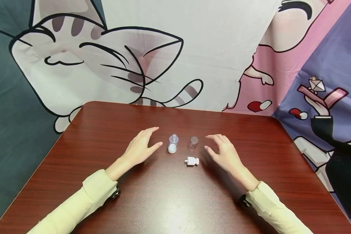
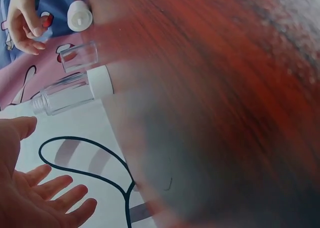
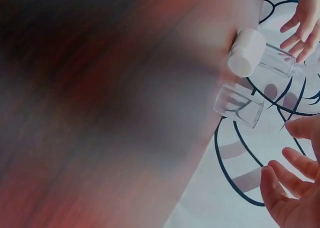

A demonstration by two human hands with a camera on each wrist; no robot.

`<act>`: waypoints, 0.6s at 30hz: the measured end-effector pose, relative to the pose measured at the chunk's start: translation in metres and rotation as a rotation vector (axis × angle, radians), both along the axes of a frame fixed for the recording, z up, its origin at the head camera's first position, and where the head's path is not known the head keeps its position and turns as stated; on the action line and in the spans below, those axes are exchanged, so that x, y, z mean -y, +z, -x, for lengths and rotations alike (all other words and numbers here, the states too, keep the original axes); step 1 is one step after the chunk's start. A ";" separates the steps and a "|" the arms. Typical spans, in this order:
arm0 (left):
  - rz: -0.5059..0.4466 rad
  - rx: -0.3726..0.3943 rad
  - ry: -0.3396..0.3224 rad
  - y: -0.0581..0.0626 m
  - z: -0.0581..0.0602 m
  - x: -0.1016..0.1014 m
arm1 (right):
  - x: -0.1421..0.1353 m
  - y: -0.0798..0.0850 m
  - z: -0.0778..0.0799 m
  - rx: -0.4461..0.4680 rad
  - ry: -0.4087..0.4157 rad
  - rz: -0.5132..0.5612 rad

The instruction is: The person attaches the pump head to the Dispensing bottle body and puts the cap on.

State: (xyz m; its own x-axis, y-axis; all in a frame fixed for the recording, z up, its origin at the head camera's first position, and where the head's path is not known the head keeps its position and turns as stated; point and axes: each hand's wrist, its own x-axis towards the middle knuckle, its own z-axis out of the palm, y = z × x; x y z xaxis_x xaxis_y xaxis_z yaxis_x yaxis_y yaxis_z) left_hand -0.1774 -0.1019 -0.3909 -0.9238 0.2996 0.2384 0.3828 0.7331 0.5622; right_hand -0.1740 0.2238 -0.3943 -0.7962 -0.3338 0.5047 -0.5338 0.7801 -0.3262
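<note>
A small clear bottle (image 1: 173,143) with a white base and a threaded neck stands upright between the hands. Just right of it is a clear cap (image 1: 193,143), shaped like a little cup. Nearer the person lies a white pump nozzle (image 1: 191,161) on its side, its thin tip pointing left. The left hand (image 1: 141,147) hovers left of the bottle, thumb and fingers spread, holding nothing. To the right of the cap, the right hand (image 1: 224,151) is held with loosely bent fingers, also holding nothing. Both wrist views show the hands apart from the three parts.
The parts are on a dark red-brown wooden table (image 1: 175,198) with rounded far corners. Behind its far edge hangs a cloth printed with a cartoon cat (image 1: 76,71) and other figures. Dark wrist bands (image 1: 115,193) show at the cream sleeves (image 1: 73,204).
</note>
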 end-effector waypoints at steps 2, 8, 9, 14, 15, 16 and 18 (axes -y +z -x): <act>-0.005 0.015 0.001 -0.001 0.000 0.000 | 0.001 0.000 -0.001 0.015 0.006 0.014; -0.047 0.055 -0.007 -0.003 0.002 -0.002 | 0.006 -0.002 -0.002 0.098 0.032 0.079; -0.053 0.061 -0.010 -0.004 0.002 -0.003 | 0.006 -0.003 -0.002 0.114 0.032 0.088; -0.073 0.082 -0.023 -0.006 0.003 -0.005 | 0.008 -0.004 -0.003 0.170 0.023 0.115; -0.079 0.083 -0.026 -0.006 0.004 -0.005 | 0.008 -0.004 -0.003 0.177 0.021 0.116; -0.086 0.084 -0.028 -0.006 0.004 -0.006 | 0.008 -0.004 -0.003 0.184 0.019 0.118; -0.096 0.084 -0.031 -0.007 0.004 -0.007 | 0.008 -0.005 -0.003 0.197 0.015 0.122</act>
